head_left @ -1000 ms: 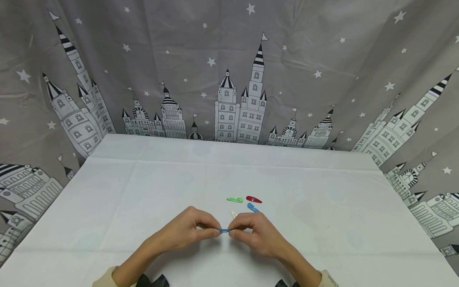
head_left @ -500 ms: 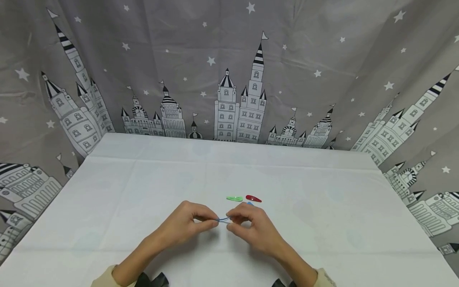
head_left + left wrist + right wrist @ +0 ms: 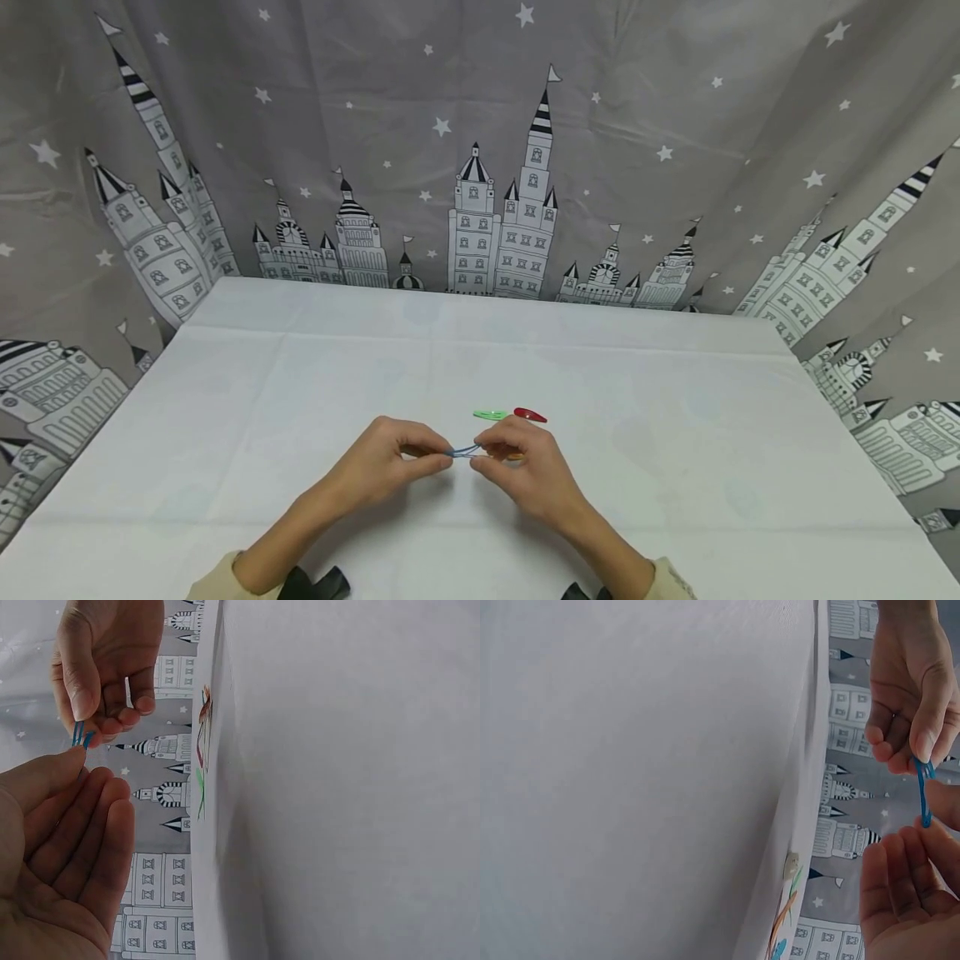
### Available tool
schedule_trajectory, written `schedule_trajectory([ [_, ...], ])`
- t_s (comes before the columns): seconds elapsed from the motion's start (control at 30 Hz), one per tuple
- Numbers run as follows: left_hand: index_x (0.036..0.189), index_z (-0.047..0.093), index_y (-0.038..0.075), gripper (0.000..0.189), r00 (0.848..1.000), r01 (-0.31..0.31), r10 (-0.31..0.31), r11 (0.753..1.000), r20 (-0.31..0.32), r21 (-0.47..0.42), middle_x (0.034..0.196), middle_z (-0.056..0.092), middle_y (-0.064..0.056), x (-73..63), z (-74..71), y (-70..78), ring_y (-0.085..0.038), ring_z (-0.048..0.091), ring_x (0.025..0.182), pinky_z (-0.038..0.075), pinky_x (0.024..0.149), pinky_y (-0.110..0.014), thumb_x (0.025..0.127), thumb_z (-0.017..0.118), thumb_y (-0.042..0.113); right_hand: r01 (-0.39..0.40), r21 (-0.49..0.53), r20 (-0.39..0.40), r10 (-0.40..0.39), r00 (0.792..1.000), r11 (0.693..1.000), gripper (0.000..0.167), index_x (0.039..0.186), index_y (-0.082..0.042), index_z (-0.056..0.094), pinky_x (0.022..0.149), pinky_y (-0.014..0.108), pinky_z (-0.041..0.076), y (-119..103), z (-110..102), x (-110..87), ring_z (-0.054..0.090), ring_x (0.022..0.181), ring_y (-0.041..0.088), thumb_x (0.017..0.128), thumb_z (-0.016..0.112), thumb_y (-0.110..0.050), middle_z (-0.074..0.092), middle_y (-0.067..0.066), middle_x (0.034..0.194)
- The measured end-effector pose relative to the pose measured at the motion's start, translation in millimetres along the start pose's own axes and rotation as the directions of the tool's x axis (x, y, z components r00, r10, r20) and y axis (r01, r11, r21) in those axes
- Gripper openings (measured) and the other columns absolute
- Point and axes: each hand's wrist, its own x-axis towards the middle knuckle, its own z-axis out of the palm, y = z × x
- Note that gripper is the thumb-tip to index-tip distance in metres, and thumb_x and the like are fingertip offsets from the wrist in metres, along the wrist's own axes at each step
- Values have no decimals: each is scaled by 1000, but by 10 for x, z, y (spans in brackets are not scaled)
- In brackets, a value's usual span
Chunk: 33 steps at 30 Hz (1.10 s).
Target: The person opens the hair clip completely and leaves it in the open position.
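A thin blue snap hair clip (image 3: pixel 465 451) is held between both hands above the table, its two arms spread apart. My left hand (image 3: pixel 401 462) pinches its left end between thumb and index finger, as the left wrist view also shows at the clip (image 3: pixel 78 735). My right hand (image 3: pixel 528 467) holds the other end, thumb and index finger a little apart at the clip's arms. The right wrist view shows the clip (image 3: pixel 923 793) running between the two hands. Beyond the right hand lie a green hair clip (image 3: pixel 489 414) and a red hair clip (image 3: pixel 531 414).
Past the right fingers, an orange piece (image 3: pixel 514 457) shows in part. A cream-coloured piece (image 3: pixel 792 866) and a blue one (image 3: pixel 778 949) lie by other clips in the right wrist view. A white cloth covers the table (image 3: pixel 337 375); a grey castle-print curtain (image 3: pixel 637 167) hangs behind.
Both hands have moved slightly away from the body with the blue hair clip. Its arms, close together before, are now spread apart, and the right thumb and index finger have parted.
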Motion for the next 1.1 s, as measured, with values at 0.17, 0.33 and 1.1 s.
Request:
schedule_trajectory([
  [0.17,92,78,10,9,1000,-3,3,1000,-19,23,88,73,8,-10,-27,-40,-9,68,79,54,75,-30,90,74,19,21,15,-4,-21,1000,1000,10,94,-4,73,74,32,55,19,46,14,62,76,14,85,75,-2,66,5,90],
  [0.33,91,78,13,6,999,6,-5,999,-31,36,87,72,11,-32,-58,-76,-9,68,78,54,75,-30,89,75,18,28,2,14,-28,1000,1000,8,93,-4,73,72,31,54,34,99,29,60,75,13,85,75,-3,65,2,88],
  [1.1,95,77,10,9,990,99,-89,991,-113,89,90,73,5,-34,-274,-192,-9,69,83,55,75,-28,87,76,15,5,-163,-47,-13,999,987,9,93,-2,74,68,25,51,-5,340,323,57,73,11,84,76,-2,60,-3,81],
])
